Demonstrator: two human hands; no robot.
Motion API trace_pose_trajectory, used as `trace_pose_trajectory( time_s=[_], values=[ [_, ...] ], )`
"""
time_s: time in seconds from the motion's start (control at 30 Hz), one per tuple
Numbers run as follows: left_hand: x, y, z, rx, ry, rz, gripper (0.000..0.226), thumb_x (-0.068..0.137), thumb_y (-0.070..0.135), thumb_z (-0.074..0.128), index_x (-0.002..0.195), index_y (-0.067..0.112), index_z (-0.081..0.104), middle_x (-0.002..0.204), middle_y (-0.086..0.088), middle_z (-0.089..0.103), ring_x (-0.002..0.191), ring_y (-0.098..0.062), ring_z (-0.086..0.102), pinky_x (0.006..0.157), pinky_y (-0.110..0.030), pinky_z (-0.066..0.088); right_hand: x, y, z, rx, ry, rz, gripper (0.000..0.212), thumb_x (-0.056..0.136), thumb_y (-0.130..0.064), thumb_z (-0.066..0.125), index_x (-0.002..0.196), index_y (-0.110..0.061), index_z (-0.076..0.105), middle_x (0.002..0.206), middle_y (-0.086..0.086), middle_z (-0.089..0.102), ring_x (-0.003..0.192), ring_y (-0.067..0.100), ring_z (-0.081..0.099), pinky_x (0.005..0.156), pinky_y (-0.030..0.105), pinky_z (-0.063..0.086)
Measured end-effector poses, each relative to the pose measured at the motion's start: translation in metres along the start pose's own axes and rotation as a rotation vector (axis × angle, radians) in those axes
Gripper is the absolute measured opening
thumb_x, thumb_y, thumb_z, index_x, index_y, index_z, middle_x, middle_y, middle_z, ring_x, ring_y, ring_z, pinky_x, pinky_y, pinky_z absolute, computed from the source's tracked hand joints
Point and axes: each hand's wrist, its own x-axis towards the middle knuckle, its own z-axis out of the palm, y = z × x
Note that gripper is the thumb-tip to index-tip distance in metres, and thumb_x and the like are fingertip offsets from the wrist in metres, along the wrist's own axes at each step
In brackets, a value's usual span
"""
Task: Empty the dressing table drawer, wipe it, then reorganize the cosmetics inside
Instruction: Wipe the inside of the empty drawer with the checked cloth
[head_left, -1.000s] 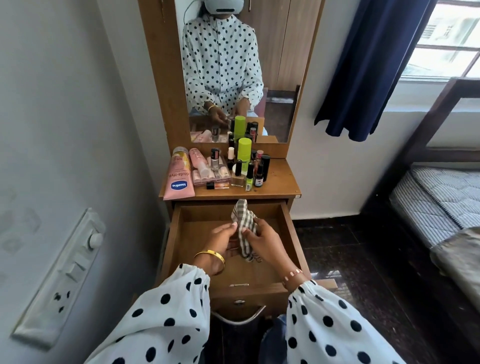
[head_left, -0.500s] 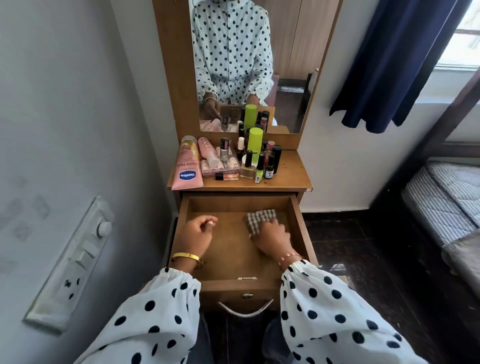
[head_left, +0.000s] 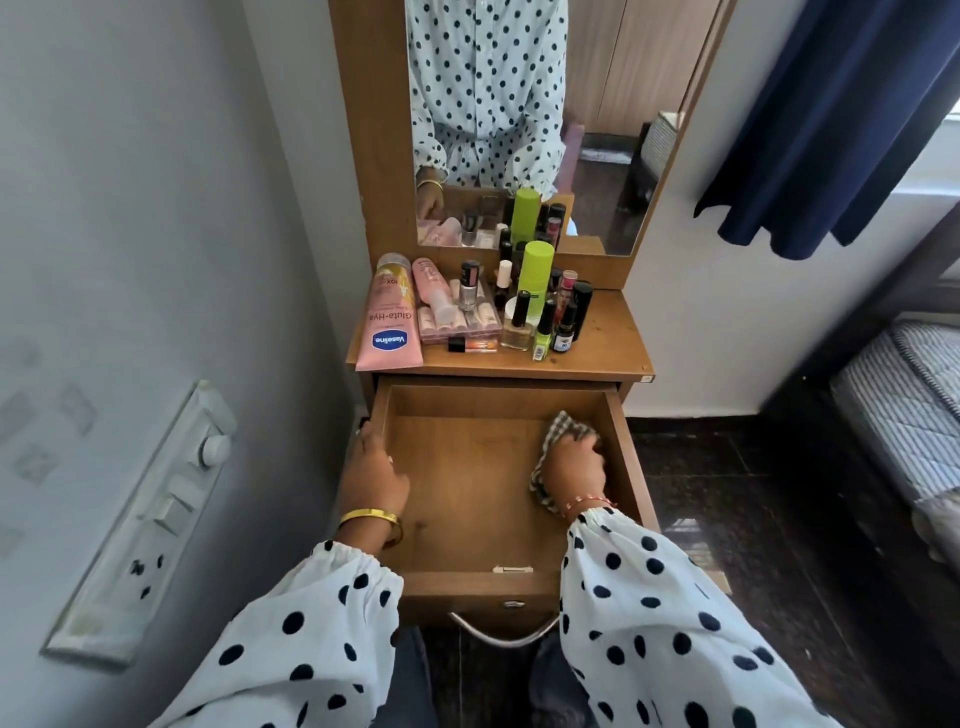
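Note:
The wooden drawer (head_left: 467, 499) is pulled out and holds only a checked cloth (head_left: 563, 423). My right hand (head_left: 574, 467) presses that cloth against the drawer floor near the right wall, fingers curled over it. My left hand (head_left: 376, 473) grips the drawer's left wall (head_left: 378, 410), thumb inside. The cosmetics stand on the dressing table top (head_left: 608, 338): a pink Vaseline tube (head_left: 387, 327), a green bottle (head_left: 535, 270), a pink lipstick box (head_left: 457, 322) and several small nail polish bottles (head_left: 545, 327).
A mirror (head_left: 519, 114) rises behind the cosmetics. The wall with a switch panel (head_left: 156, 519) is close on the left. A navy curtain (head_left: 831, 119) hangs at the right, above a bed (head_left: 904, 410). The drawer's metal handle (head_left: 501, 631) points at my knees.
My right hand has slid the cloth toward the drawer's right wall. My left hand has moved from the drawer floor onto the left wall. A second ago both hands held the cloth up.

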Motion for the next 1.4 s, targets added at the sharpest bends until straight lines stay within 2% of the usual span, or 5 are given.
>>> trace_pose_trajectory(
  time_s=[0.37,0.8,0.93,1.27,1.4],
  values=[
    [0.009,-0.011,-0.005,-0.372,0.056,-0.133,0.050,0.093,-0.001,0.038,0.140,0.015,0.037,0.143,-0.008,0.044,0.129,-0.032,0.043,0.105,-0.036,0.037,-0.010,-0.091,0.036,-0.136,-0.011,-0.477,0.061,0.095,-0.018,0.046,0.144,0.004,0.017,0.147,0.031,0.020,0.129,0.038,0.041,0.102,0.040,0.046],
    [0.015,-0.015,-0.004,-0.389,0.012,-0.131,0.057,0.090,-0.005,0.036,0.143,0.016,0.031,0.143,-0.011,0.044,0.129,-0.031,0.043,0.107,-0.034,0.034,-0.059,-0.091,0.029,-0.250,-0.297,-0.866,0.059,0.087,-0.022,0.060,0.140,-0.011,0.037,0.139,0.016,0.038,0.118,0.032,0.051,0.096,0.036,0.045],
    [0.010,-0.012,-0.004,-0.352,0.000,-0.124,0.058,0.091,-0.004,0.036,0.145,0.018,0.027,0.144,-0.010,0.042,0.128,-0.031,0.043,0.103,-0.035,0.037,-0.073,-0.087,0.046,-0.333,-0.254,-0.855,0.042,0.096,-0.015,0.043,0.136,-0.004,0.040,0.137,0.017,0.038,0.109,0.034,0.056,0.085,0.038,0.049],
    [0.007,-0.012,-0.001,-0.320,0.000,-0.109,0.061,0.091,-0.004,0.038,0.145,0.019,0.023,0.146,-0.009,0.039,0.130,-0.033,0.041,0.106,-0.038,0.037,-0.028,-0.115,0.044,-0.307,-0.144,-0.682,0.053,0.096,-0.013,0.044,0.144,-0.006,0.024,0.150,0.025,0.014,0.123,0.040,0.045,0.101,0.043,0.043],
    [0.004,-0.011,-0.002,-0.326,0.014,-0.113,0.059,0.092,-0.001,0.038,0.145,0.021,0.024,0.145,-0.008,0.040,0.128,-0.032,0.044,0.103,-0.036,0.039,-0.011,-0.122,0.042,-0.254,-0.073,-0.666,0.041,0.097,-0.012,0.036,0.138,-0.005,0.033,0.140,0.024,0.032,0.118,0.040,0.047,0.094,0.045,0.044]
  ],
)
